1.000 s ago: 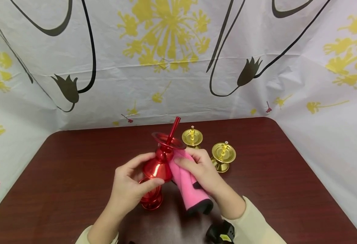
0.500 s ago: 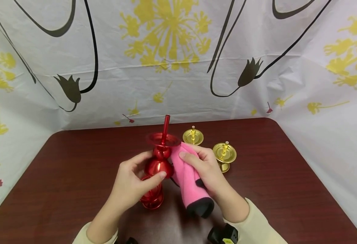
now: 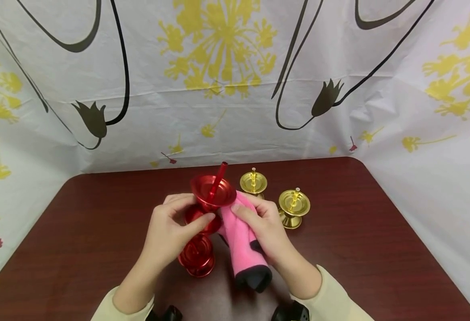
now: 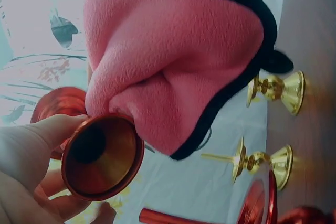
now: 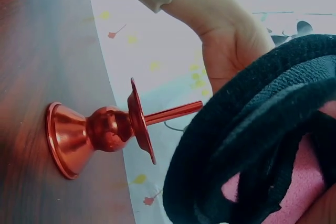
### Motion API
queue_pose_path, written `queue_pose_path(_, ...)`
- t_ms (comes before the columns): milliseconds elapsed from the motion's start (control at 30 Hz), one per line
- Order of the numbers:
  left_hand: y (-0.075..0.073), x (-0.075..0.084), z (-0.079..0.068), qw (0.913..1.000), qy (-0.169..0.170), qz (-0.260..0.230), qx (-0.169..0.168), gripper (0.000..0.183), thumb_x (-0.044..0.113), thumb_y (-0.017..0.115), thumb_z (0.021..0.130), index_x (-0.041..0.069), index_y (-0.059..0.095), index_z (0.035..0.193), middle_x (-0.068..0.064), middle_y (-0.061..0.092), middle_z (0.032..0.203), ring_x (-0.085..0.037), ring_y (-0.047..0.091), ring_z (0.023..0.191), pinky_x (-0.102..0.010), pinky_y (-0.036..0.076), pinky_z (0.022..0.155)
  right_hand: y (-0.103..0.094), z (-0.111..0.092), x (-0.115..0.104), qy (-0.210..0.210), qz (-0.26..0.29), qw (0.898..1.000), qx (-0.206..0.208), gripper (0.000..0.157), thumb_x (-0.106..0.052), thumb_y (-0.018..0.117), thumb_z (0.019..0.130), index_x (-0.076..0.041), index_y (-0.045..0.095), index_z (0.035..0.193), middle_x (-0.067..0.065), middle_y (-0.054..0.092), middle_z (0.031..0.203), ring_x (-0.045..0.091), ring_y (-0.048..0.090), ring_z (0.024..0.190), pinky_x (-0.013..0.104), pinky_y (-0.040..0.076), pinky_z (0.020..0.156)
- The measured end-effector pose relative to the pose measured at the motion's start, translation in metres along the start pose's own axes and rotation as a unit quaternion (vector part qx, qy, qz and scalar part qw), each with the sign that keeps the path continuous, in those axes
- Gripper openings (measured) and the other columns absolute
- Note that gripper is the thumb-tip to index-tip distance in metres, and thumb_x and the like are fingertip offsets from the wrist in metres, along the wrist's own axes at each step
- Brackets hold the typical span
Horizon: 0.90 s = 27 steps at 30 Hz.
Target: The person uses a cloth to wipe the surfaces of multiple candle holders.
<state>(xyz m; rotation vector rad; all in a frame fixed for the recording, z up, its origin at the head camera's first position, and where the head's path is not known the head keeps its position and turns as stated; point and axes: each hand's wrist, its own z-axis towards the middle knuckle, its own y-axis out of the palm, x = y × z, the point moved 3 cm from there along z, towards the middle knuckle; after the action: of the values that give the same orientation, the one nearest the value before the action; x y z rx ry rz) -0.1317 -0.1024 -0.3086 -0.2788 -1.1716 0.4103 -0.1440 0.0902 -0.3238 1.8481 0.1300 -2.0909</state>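
One part-hidden red candlestick [image 3: 208, 200] | left hand [image 3: 168, 232]: grips it | right hand [image 3: 268, 225]: grips pink cloth [image 3: 240, 240]

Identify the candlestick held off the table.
The shiny red metallic candlestick in the left hand; the other red candlestick and two shiny gold metallic candlesticks stand on the reddish-brown wood-grain table.

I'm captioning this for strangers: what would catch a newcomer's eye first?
Probably the pink cloth in the right hand, against the red candle holder that the left hand holds. Then come two gold candle holders, behind and right of that hand, and another red candle holder, on the table, lower in the head view.

The right hand is the one meant by "that hand".
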Motion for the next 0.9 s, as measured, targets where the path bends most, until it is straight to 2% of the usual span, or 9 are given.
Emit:
queue_pose_path(100,-0.003,0.000,0.002,0.9994,0.021,0.024,0.010,0.027,0.014,0.086,0.076,0.013,0.078,0.102,0.000,0.075,0.103,-0.010,0.060,0.101,-0.023,0.052,0.083,0.001,-0.001,0.000,0.005,0.016,1.000,-0.017,0.039,-0.012,0.056,0.098,-0.001,0.058,0.136,-0.002,0.074,0.093,0.013,0.072,0.069,0.027,0.060,0.062)
queue_pose_path(233,-0.005,-0.003,0.004,0.9986,0.047,0.024,0.008,0.018,0.013,0.085,0.077,0.013,0.078,0.094,0.001,0.071,0.102,-0.011,0.061,0.096,-0.020,0.052,0.079,0.002,-0.003,0.001,0.019,0.039,0.998,-0.042,0.042,-0.013,0.056,0.099,-0.002,0.055,0.139,0.010,0.074,0.098,0.021,0.075,0.073,0.033,0.061,0.066)
queue_pose_path(333,-0.006,-0.008,0.008,0.9979,0.059,0.024,0.014,0.016,0.012,0.084,0.078,0.012,0.077,0.091,0.002,0.069,0.100,-0.010,0.060,0.091,-0.017,0.051,0.076,0.003,-0.004,0.003,0.032,0.052,0.997,-0.050,0.043,-0.014,0.057,0.099,-0.002,0.054,0.140,0.014,0.072,0.100,0.023,0.076,0.075,0.033,0.061,0.066)
queue_pose_path(467,-0.007,-0.023,0.017,0.9982,0.055,0.016,0.016,0.017,0.010,0.083,0.078,0.008,0.078,0.094,-0.002,0.067,0.099,-0.008,0.062,0.087,-0.013,0.053,0.077,0.006,-0.002,0.007,0.052,0.055,0.995,-0.060,0.044,-0.014,0.058,0.098,-0.005,0.054,0.141,0.017,0.071,0.100,0.023,0.076,0.075,0.031,0.061,0.063)
queue_pose_path(567,-0.007,-0.036,0.023,0.9988,0.050,0.003,0.004,0.017,0.006,0.082,0.079,0.004,0.077,0.095,-0.007,0.067,0.099,-0.010,0.065,0.089,-0.017,0.056,0.083,0.007,0.000,0.012,0.055,0.033,0.995,-0.072,0.043,-0.014,0.059,0.098,-0.006,0.056,0.140,0.023,0.072,0.096,0.021,0.076,0.074,0.029,0.060,0.061)
queue_pose_path(667,-0.007,-0.049,0.028,0.9985,0.052,0.011,-0.010,0.014,0.004,0.082,0.078,0.003,0.076,0.092,-0.008,0.067,0.101,-0.014,0.064,0.092,-0.021,0.057,0.086,0.006,0.000,0.016,0.050,0.018,0.995,-0.079,0.043,-0.014,0.059,0.098,-0.006,0.056,0.140,0.029,0.071,0.097,0.021,0.075,0.074,0.030,0.060,0.061)
queue_pose_path(900,-0.006,-0.075,0.040,0.9933,0.078,0.072,-0.044,0.015,0.011,0.084,0.077,0.006,0.074,0.087,-0.004,0.065,0.099,-0.015,0.057,0.085,-0.019,0.050,0.071,-0.009,-0.002,0.014,0.041,-0.005,0.998,-0.056,0.043,-0.012,0.061,0.096,-0.007,0.057,0.139,0.026,0.071,0.099,0.024,0.076,0.073,0.032,0.060,0.059)
